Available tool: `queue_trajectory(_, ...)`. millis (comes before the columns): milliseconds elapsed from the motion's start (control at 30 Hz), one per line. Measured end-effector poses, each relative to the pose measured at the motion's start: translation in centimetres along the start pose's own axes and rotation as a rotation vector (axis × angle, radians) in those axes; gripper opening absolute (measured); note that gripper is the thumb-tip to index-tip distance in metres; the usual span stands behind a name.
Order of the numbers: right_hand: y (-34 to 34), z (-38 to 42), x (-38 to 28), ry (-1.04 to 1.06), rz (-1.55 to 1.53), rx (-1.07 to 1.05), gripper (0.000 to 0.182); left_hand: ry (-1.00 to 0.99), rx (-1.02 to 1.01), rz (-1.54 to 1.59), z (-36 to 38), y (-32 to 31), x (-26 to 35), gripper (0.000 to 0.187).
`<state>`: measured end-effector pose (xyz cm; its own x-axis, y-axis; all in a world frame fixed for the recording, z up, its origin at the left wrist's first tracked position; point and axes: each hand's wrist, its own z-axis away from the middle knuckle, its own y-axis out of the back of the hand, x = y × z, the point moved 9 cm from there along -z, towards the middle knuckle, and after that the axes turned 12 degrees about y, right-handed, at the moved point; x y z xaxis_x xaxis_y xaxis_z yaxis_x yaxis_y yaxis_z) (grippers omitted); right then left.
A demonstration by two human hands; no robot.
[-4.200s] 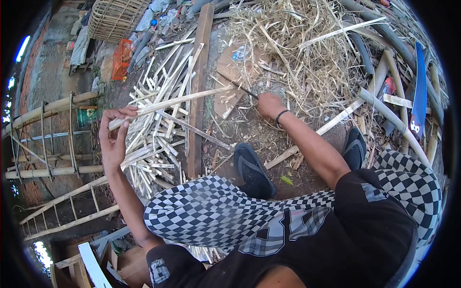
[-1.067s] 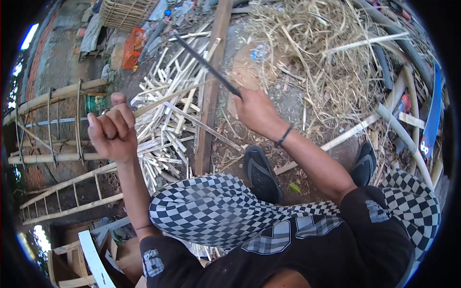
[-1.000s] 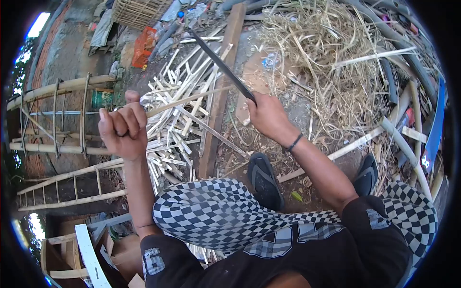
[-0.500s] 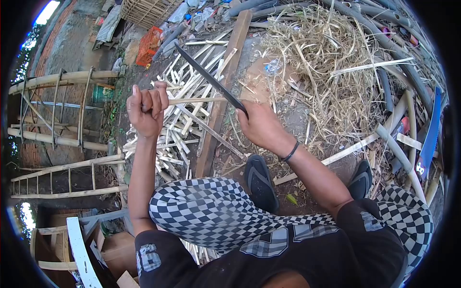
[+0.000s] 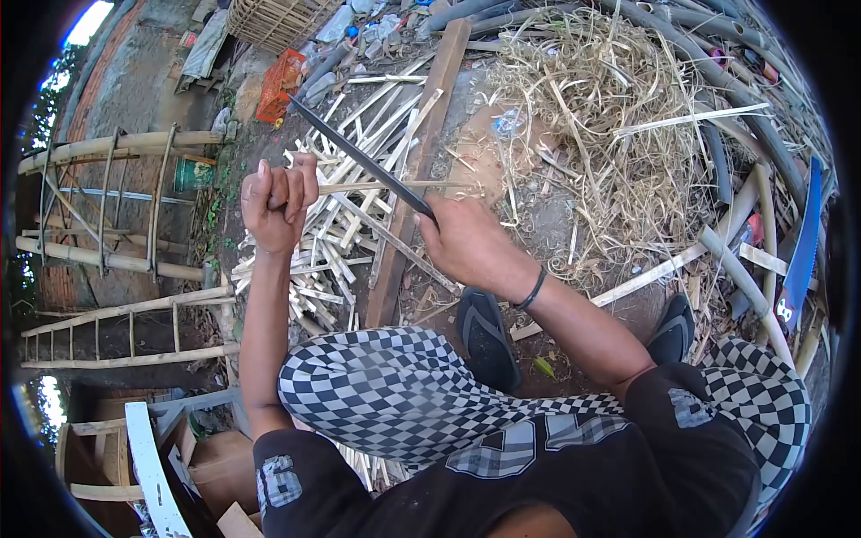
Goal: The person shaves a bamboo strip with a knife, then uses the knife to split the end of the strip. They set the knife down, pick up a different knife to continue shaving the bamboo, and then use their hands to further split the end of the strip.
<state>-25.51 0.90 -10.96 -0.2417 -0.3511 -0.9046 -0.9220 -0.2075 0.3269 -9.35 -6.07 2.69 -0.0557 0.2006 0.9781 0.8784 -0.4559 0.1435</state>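
My left hand (image 5: 276,204) is closed around one end of a thin bamboo strip (image 5: 359,186), which points out to the right. In my right hand (image 5: 471,247) is the handle of a long dark knife (image 5: 345,145), its blade slanting up and to the left. The blade crosses the strip, close to my right knuckles. Past the blade, the strip's free end shows above my right hand. Below lies a pile of pale split bamboo strips (image 5: 327,260), beside a brown wooden plank (image 5: 430,99).
A heap of bamboo shavings (image 5: 610,117) lies at the upper right, with bamboo poles (image 5: 771,125) around it. A blue-bladed saw (image 5: 804,242) leans at the far right. Bamboo ladders (image 5: 126,354) stand at left. An orange crate (image 5: 281,85) and a woven basket (image 5: 269,22) sit at the back.
My right hand and the knife have moved left along the strip toward my left hand, and more of the strip's free end now shows. My left hand has stayed nearly in place.
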Motion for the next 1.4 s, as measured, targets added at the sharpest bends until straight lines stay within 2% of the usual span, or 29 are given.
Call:
queue_trajectory(133,-0.4,-0.1,0.2,0.016,0.001,-0.008,0.024,-0.039,-0.018,-0.030,-0.1,-1.3,0.6,0.054)
queue_trajectory(200,-0.8,-0.1,0.5,0.001,-0.009,-0.037,0.025,-0.030,0.034,-0.017,-0.1,-1.1,0.5,0.054)
queue_trajectory(533,-1.1,0.2,-0.3,-0.002,-0.055,-0.049,0.025,0.033,-0.022,0.069,0.1,-0.5,-0.4,0.055)
queue_trajectory(900,-0.6,0.2,-2.5,0.104,-0.105,0.000,0.024,0.078,0.016,0.115,-0.1,-0.1,-0.8,0.056)
queue_trajectory(1100,-1.0,0.2,-1.8,0.060,-0.124,-0.027,0.024,0.093,0.032,0.155,-0.4,0.0,-1.0,0.057)
queue_trajectory(1400,-0.6,0.3,-2.6,0.081,-0.092,-0.008,0.025,0.070,0.047,0.093,-0.6,-0.9,-0.5,0.056)
